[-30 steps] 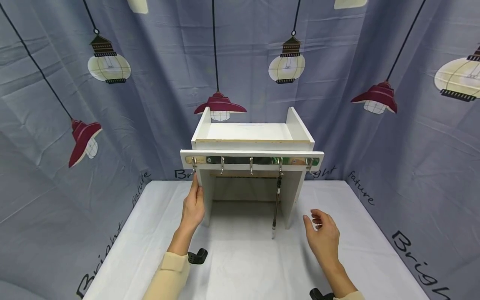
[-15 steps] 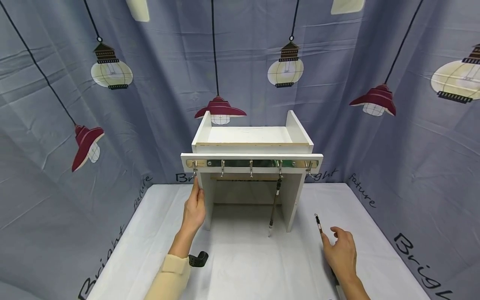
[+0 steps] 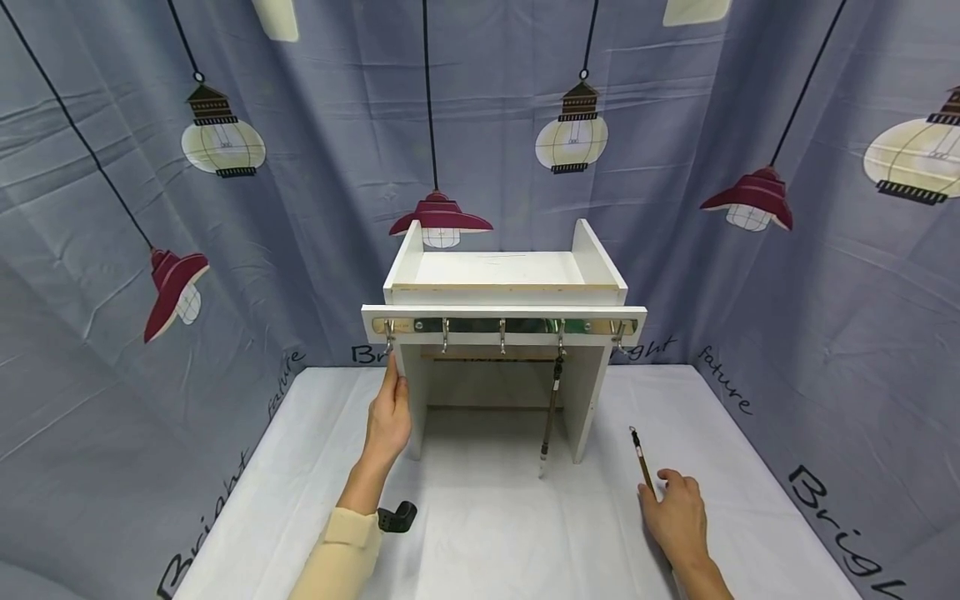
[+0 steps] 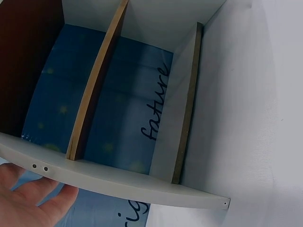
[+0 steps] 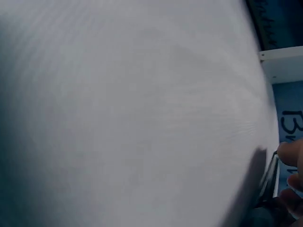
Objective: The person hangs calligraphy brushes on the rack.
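A white wooden rack [image 3: 508, 293] stands mid-table with a row of metal hooks [image 3: 502, 335] across its front. A brush [image 3: 552, 408] with a brown handle hangs from the second hook from the right. My left hand [image 3: 388, 417] rests against the outside of the left side panel [image 4: 118, 182], its fingers extended. At the right, a second brush [image 3: 641, 457] points away from me, its loop end showing. My right hand [image 3: 675, 512] is over its nearer part, with thumb and index finger apart around the handle. Whether they touch the handle is hidden.
A white cloth [image 3: 480, 542] covers the table. The blue curtain [image 3: 300, 208] with printed lamps hangs close behind and on both sides. The rack has an open tray [image 3: 498, 267] on top and an open space below the hook rail.
My right hand has moved right and back toward me, and the second brush has come into view beside it. The hanging brush swings slightly. My left hand stays on the rack.
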`<action>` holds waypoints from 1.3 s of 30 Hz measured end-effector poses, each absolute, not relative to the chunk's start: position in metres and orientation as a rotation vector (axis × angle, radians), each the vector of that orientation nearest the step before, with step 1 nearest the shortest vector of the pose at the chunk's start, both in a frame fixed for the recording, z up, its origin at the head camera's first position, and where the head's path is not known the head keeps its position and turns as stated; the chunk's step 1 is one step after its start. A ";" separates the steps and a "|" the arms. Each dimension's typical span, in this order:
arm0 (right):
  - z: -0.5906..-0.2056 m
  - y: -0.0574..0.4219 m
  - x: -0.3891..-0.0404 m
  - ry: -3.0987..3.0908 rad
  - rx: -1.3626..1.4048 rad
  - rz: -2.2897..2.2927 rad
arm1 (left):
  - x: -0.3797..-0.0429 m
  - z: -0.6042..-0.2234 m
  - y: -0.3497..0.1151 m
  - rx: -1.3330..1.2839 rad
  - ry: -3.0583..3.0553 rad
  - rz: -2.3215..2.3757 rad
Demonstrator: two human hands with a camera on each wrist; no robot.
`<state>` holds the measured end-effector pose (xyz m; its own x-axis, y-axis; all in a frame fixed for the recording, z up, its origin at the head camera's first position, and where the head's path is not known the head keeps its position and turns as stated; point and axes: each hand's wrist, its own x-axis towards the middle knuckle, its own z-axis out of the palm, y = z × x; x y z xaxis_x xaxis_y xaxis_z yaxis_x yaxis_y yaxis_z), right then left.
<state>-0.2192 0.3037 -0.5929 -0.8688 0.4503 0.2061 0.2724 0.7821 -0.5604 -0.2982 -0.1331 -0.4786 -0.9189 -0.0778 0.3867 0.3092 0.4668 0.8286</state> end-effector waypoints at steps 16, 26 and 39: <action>-0.610 0.307 -0.223 -2.683 -0.535 0.665 | -0.299 -0.477 -0.132 -0.195 -2.337 -1.441; -0.611 0.308 -0.225 -2.701 -0.517 0.633 | -0.299 -0.477 -0.133 -0.184 -2.342 -1.451; -0.607 0.305 -0.224 -2.714 -0.524 0.651 | -0.298 -0.478 -0.133 -0.191 -2.342 -1.446</action>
